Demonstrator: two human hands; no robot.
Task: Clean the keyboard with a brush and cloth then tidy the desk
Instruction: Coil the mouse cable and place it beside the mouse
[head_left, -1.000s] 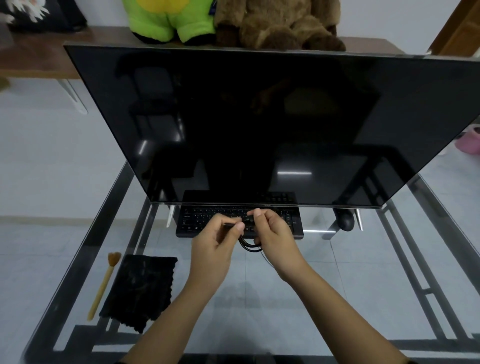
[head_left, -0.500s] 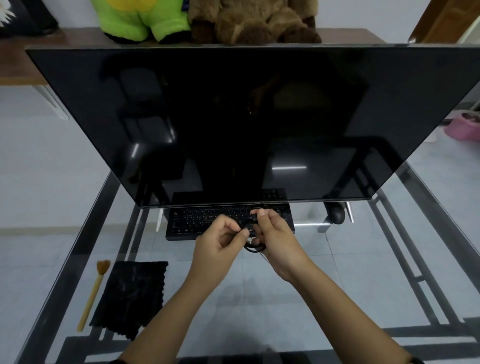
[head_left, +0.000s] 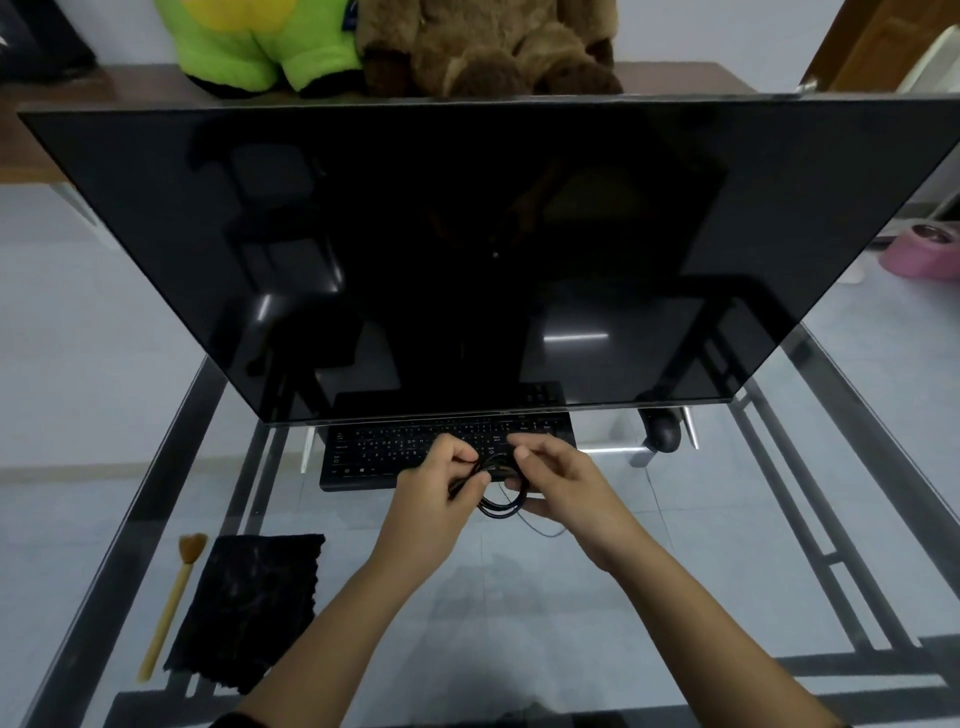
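Lead: Since a second ago the loops have grown. The thin black cable (head_left: 501, 506) now hangs as a fuller coil between the hands, where before it was a small bunch.

Colour: And the hands stay put, over the near right part of the flat black keyboard (head_left: 374, 452).

Lead: Left hand (head_left: 441, 483): fingers curled in, thumb and forefinger pinching the cable at the coil's left side.

Colour: Right hand (head_left: 561, 483): fingers curled under the loops, thumb on top, gripping the right side. One loose strand trails out below that hand, above the clear glass desk (head_left: 519, 597) with its dark metal frame.

Lead: That keyboard lies on the glass, its far rows tucked under the lower edge of the wide, dark-screened monitor (head_left: 467, 249).

Colour: Rounded black mouse (head_left: 662, 431) to its right, apart from it, also under that edge.

Lead: Near left corner: the slim tan-handled brush (head_left: 171, 603) with orange-brown bristles lies flat, bristles pointing away. Just beside it, across a narrow gap, the wrinkled black cloth (head_left: 249, 608) is spread flat.

Colour: Behind the monitor, a green plush toy (head_left: 260, 47) and a brown plush toy (head_left: 488, 52) sit side by side. A pink bowl (head_left: 919, 254) is on the floor, far right.
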